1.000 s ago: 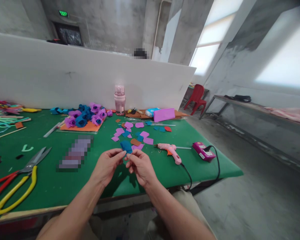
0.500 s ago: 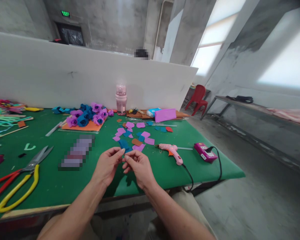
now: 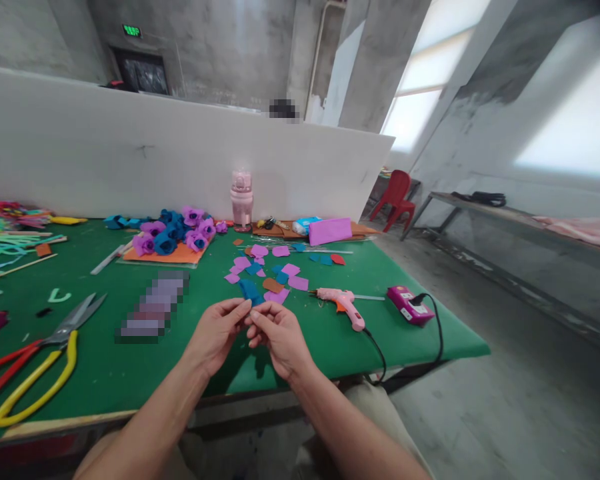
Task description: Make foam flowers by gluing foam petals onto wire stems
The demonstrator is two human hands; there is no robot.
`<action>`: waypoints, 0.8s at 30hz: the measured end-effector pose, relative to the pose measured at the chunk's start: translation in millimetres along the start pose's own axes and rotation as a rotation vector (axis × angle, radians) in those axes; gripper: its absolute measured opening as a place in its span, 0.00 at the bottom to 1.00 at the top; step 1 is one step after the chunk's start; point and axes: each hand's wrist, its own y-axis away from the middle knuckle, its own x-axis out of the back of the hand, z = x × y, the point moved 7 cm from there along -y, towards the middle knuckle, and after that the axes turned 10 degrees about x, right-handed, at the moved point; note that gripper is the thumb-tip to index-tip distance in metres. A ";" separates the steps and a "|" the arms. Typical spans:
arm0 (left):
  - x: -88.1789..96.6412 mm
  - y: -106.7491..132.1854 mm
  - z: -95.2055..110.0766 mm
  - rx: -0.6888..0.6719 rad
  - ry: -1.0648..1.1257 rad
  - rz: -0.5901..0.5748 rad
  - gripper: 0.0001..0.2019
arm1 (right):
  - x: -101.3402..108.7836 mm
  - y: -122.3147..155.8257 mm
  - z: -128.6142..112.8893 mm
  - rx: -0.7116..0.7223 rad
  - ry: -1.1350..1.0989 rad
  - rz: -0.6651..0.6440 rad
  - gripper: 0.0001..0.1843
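Observation:
My left hand (image 3: pixel 223 333) and my right hand (image 3: pixel 279 337) meet at the fingertips over the near part of the green table. Both are closed in a pinch at the lower edge of a dark blue paper petal (image 3: pixel 250 291), which sticks up beyond the thumbs. The fingers hide its bottom part. Just past it lie loose cut petals: purple ones (image 3: pixel 298 283), blue ones (image 3: pixel 282 277) and a brown one (image 3: pixel 273 285). To the right of my right hand a pink hot glue gun (image 3: pixel 343 299) rests on its side with a glue stick in its back.
Large scissors (image 3: pixel 63 340) with red and yellow handles lie at left, beside a blurred-out phone-like object (image 3: pixel 153 307). Finished purple and blue paper flowers (image 3: pixel 173 231) sit on orange sheets. A pink bottle (image 3: pixel 242 201) stands by the white board (image 3: pixel 180 153). A magenta power box (image 3: pixel 410 305) is at right.
Hands and blue petal have barely shifted, a few pixels to the right. The rest of the table looks the same, apart from a slight camera movement.

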 end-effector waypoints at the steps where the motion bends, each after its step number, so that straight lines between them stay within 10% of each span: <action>1: 0.1 0.1 0.6 -0.006 -0.001 0.005 0.11 | 0.1 0.1 0.9 -0.011 -0.013 -0.004 0.12; 24: 9.2 -6.1 -9.1 0.036 0.143 0.007 0.09 | -4.2 1.6 14.5 -0.127 -0.153 -0.074 0.12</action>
